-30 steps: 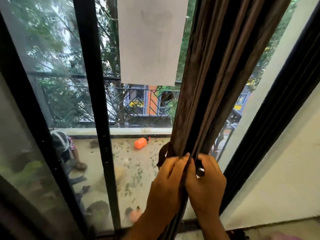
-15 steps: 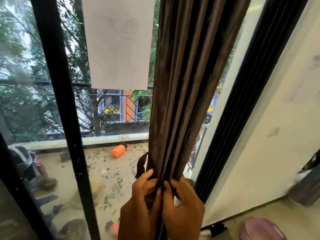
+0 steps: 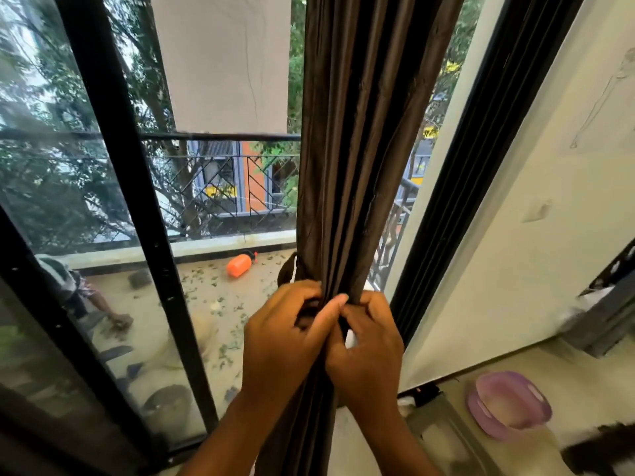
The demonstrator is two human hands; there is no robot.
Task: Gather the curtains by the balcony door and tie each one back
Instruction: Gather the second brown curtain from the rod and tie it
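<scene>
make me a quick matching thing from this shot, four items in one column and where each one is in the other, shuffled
Things:
1. brown curtain
2. orange bottle
3. purple basin
4. white sheet

Places:
a. on the indoor floor at lower right
b. up on the glass
c. lying on the balcony floor
d. bunched between the left hand and right hand

Pairs: 1-d, 2-c, 3-a, 4-b

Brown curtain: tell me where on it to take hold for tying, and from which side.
Take the brown curtain at its narrowest part, where the left hand and right hand already pinch the bunched pleats. Come from the room side, one grip on each flank. There the folds are gathered tight; higher up they fan out too wide to close fingers around, I judge.
</scene>
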